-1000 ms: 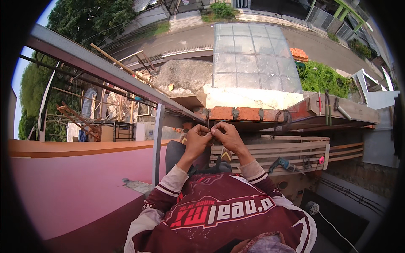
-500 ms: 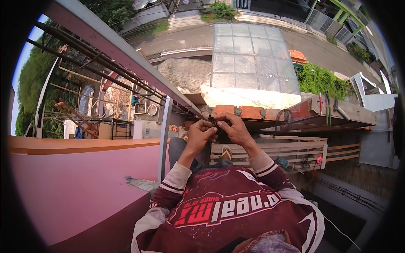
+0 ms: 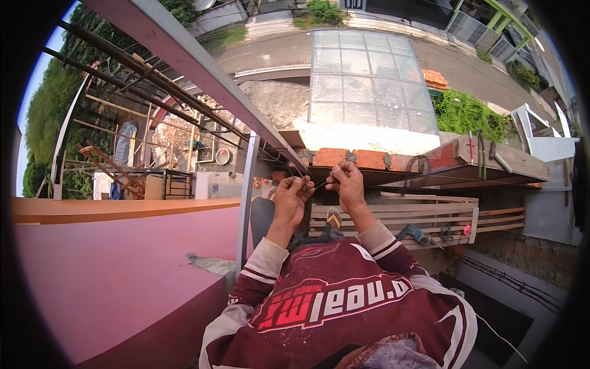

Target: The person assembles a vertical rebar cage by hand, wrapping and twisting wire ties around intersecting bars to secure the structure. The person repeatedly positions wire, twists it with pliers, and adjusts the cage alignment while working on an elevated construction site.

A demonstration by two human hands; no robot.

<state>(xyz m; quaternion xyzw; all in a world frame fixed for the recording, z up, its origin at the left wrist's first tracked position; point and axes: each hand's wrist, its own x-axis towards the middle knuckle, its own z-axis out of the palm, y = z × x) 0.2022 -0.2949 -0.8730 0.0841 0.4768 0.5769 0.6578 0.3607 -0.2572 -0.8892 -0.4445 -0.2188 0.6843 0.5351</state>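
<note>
My left hand (image 3: 291, 200) is closed, with the fingertips pinched on a thin wire (image 3: 320, 182). The wire runs across to my right hand (image 3: 348, 187), which pinches it between thumb and fingers a little higher up. Just beyond both hands lies a row of orange bricks (image 3: 329, 157) with grey mortar in the joints. The lower end of a long metal-edged beam (image 3: 246, 118) comes down beside my left fingers. An upright grey metal bar (image 3: 246, 203) stands left of my left forearm.
Wooden slats (image 3: 424, 214) carry a blue power drill (image 3: 415, 234) and a pink round item (image 3: 466, 230) at the right. Hand tools hang on a wooden board (image 3: 522, 161). Rusty rebar (image 3: 153, 80) slants along the upper left. A pink wall (image 3: 123, 270) fills the lower left.
My hands have moved apart, the right one up and to the right, so the wire between them shows. My view has shifted slightly, and the beam appears farther right.
</note>
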